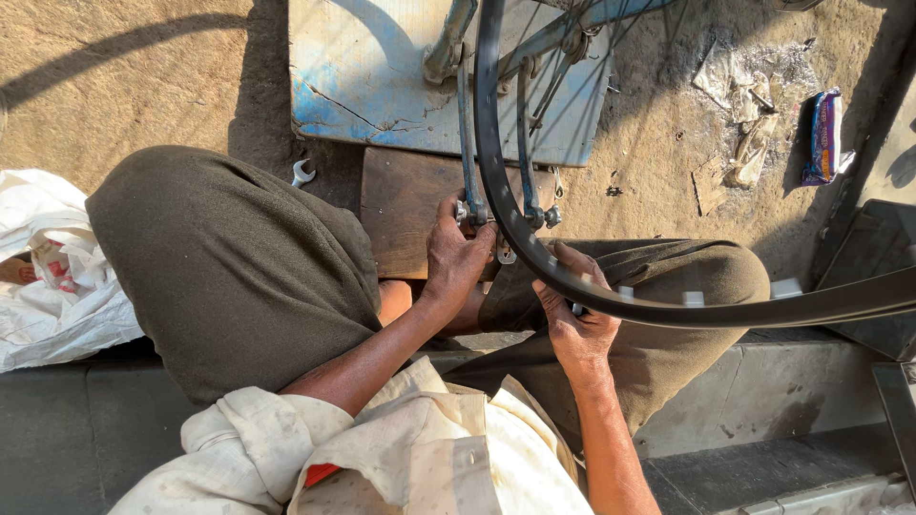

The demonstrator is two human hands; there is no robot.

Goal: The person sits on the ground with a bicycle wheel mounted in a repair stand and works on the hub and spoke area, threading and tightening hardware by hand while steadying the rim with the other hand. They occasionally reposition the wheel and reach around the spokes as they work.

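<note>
The person crouched over an upturned bicycle, the left hand [458, 250] clenched on a small spanner at the axle nut [474, 214], the right hand [577, 319] gripping the wheel rim [534, 267] just beside it. Nut-work seemed in hand; turning it would need the rim held steady.

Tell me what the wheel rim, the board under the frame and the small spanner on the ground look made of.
Rim: likely dark painted metal, smooth with a sheen. Board: bare brown wood, grain showing. Spanner: bright, shiny metal, probably steel.
</note>
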